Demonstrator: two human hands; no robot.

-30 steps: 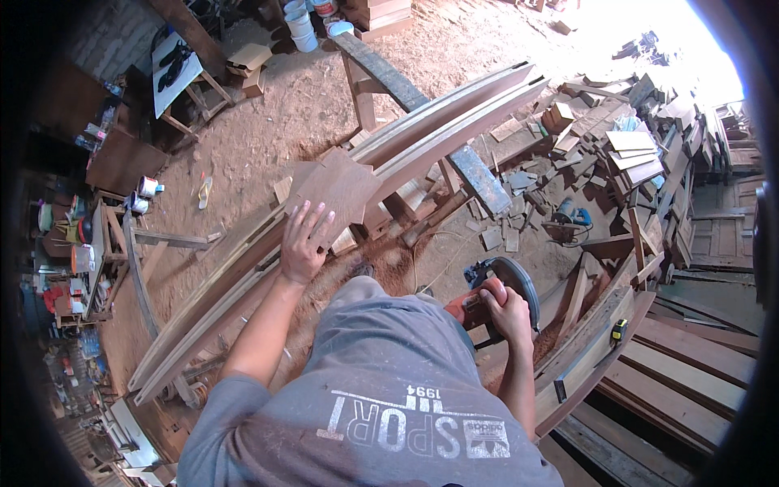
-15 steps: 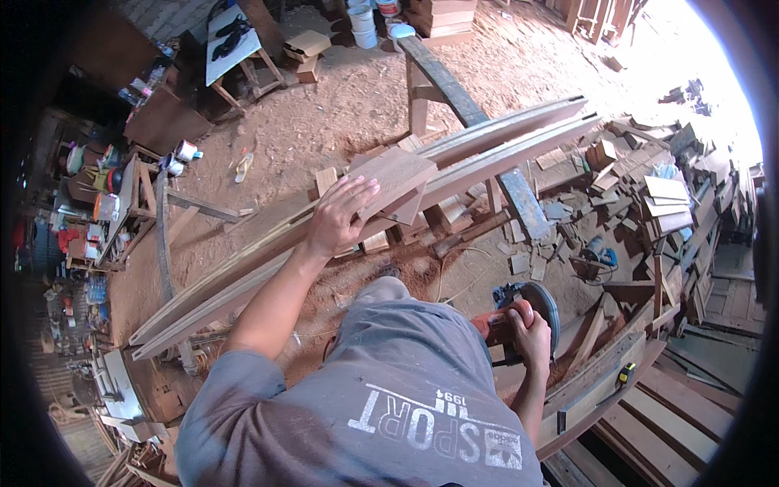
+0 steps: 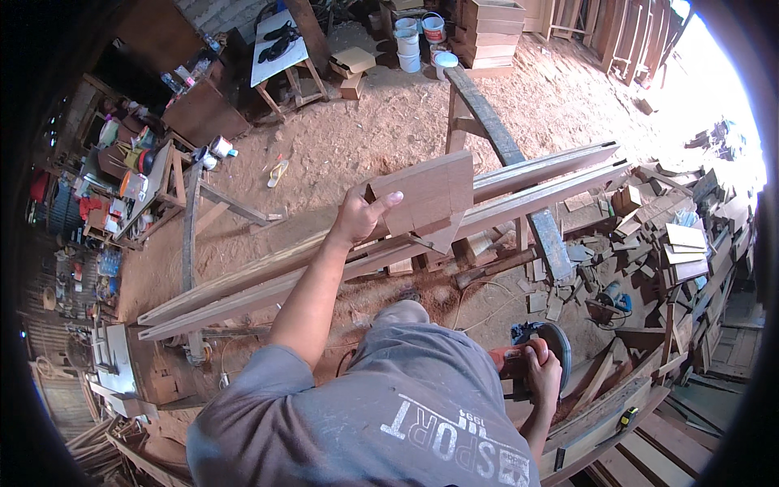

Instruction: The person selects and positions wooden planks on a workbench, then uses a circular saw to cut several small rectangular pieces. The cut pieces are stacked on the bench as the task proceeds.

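Observation:
My left hand grips the left edge of a flat brown wooden board with a notched lower corner, raised above two long planks that lie across trestles. My right hand hangs low at my right side, closed on an orange and black power grinder with a round guard. My grey shirt fills the lower middle of the view.
A long timber beam runs away behind the planks. Offcuts and stacked wood pile up at the right. A cluttered bench stands left, a white table and buckets at the back. Sawdust covers the floor.
My left hand has lifted the wooden board off the planks and tilted it up. My right hand has stayed low with the grinder. The view has shifted downward.

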